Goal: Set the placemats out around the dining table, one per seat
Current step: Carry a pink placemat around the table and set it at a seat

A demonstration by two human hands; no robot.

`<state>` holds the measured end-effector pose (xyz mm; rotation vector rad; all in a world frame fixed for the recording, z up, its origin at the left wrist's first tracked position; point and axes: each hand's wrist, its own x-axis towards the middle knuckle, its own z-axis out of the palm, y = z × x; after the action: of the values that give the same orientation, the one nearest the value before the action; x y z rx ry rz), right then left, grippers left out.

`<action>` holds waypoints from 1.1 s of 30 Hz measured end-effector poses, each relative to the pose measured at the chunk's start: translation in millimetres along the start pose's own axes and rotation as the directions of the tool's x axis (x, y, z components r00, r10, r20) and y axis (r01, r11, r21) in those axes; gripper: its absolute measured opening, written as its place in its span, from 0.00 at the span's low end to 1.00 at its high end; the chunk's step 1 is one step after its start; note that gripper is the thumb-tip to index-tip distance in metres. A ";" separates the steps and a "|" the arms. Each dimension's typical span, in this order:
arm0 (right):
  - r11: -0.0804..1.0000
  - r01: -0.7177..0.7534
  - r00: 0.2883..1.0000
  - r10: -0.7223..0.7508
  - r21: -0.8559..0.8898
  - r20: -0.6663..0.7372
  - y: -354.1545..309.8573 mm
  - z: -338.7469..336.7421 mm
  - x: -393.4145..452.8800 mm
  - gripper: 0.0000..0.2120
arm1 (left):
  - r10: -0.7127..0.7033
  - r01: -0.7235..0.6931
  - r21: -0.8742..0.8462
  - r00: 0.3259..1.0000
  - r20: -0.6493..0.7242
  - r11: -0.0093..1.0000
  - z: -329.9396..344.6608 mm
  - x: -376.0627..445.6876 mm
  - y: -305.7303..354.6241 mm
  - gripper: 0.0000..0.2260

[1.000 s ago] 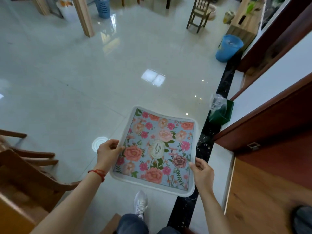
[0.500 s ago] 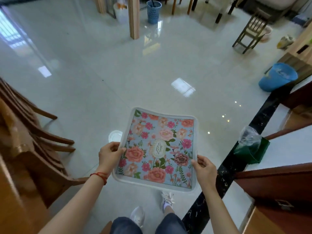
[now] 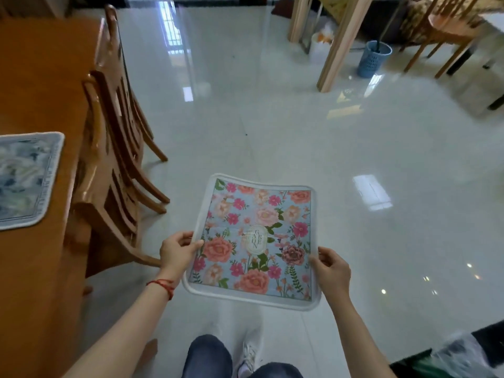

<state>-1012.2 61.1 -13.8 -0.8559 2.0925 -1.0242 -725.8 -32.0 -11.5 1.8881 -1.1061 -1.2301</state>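
Observation:
I hold a floral placemat (image 3: 253, 238) flat in front of me over the floor, pink and orange flowers on pale blue with a white border. My left hand (image 3: 177, 251) pinches its left edge and my right hand (image 3: 331, 270) pinches its right edge. The wooden dining table (image 3: 35, 85) fills the left side. A blue-and-white placemat (image 3: 24, 178) lies on it near its right edge.
Wooden chairs (image 3: 114, 148) stand tucked along the table's right side, between me and the tabletop. Glossy tiled floor (image 3: 300, 137) spreads ahead. Pale wooden posts (image 3: 338, 47), a blue basket (image 3: 373, 58) and another chair (image 3: 447, 25) stand at the back right. A plastic bag (image 3: 461, 356) lies at bottom right.
My view has swung left: the dining table, its chairs and the blue-and-white mat have come into sight. The floral mat stays held in both hands as before.

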 end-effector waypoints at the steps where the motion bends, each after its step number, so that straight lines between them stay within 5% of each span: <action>1: 1.000 0.004 1.000 -0.004 -0.002 0.022 -3.3 3.1 7.7 0.06 | -0.011 0.011 -0.015 1.000 -0.018 1.000 -0.7 2.6 -0.6 0.15; 13: 0.999 0.044 0.986 -0.039 -0.026 0.165 -57.7 63.0 107.4 0.06 | -0.119 0.108 -0.091 0.984 -0.129 0.990 -7.2 81.4 18.8 0.07; 33: 0.995 0.088 0.963 -0.074 -0.045 0.257 -176.6 155.7 329.8 0.06 | -0.152 0.133 -0.108 0.968 -0.197 0.985 28.3 284.7 132.0 0.10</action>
<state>-1035.2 -343.2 -28.4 -1.0510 1.8886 -0.8490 -731.6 -346.6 -27.6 1.9986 -0.8017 -1.1139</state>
